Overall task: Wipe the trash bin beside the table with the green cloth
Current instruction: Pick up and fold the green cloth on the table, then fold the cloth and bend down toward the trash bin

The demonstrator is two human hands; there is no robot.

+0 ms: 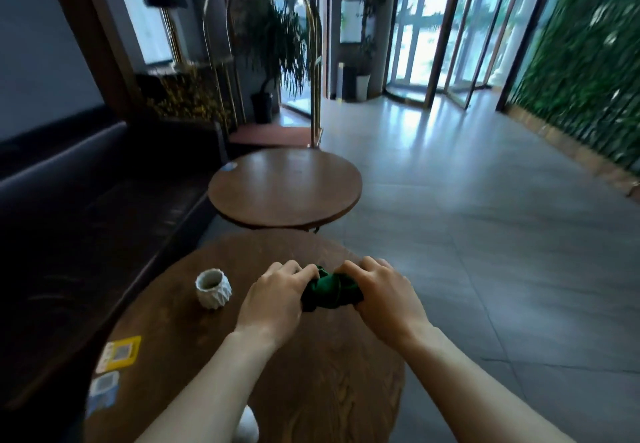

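Observation:
A bunched green cloth [329, 290] sits over the far part of a round dark wooden table [311, 373]. My left hand [273, 300] grips its left end and my right hand [381, 297] grips its right end, both with fingers curled down. Most of the cloth is hidden under my fingers. No trash bin shows in this view.
A white faceted cup [213, 288] stands left of my hands. Yellow and blue stickers [117, 356] lie at the table's left edge. A second round table [284, 186] stands beyond, a dark bench [86, 200] runs along the left, a luggage cart [277, 134] farther back. Grey tiled floor [485, 217] spreads right.

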